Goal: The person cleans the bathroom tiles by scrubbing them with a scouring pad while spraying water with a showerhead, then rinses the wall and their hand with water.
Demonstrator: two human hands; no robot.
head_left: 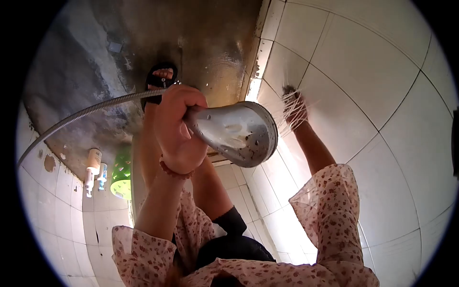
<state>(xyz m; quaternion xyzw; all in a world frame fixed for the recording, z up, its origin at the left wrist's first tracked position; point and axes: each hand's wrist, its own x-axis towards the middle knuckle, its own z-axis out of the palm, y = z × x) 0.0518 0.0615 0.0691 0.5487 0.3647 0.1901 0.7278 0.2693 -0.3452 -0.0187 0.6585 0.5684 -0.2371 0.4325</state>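
Well to the left of the left grip [184,126], a wall of small white tiles [60,191], one of them with a brown patch, curves up along the edge of the view, and a ribbed metal hose [95,106] arcs from there to the left grip. Lower down on that side stand a tan pump bottle [93,165], a smaller white-and-blue bottle [102,176] and a bright green basket [122,179] with cut-out holes. Beyond the left grip spreads the floor [205,57] — dark, grey-brown, stained, shiny in places, with a pale streak and a small pale square [114,47]. A foot in a black sandal [160,71] rests on it just past the left grip. The left grip is wrapped round the handle of a silvery shower head [239,136], whose wide, drop-spotted end points right. Thin water streams [291,112] fly from it across the right grip [293,101], which is near the tiles; whether its fingers are spread or pressed together I cannot tell. Right of both grips rises a wall of large white tiles [368,86] with dark joints — its lower edge chipped and dirty beside the floor.
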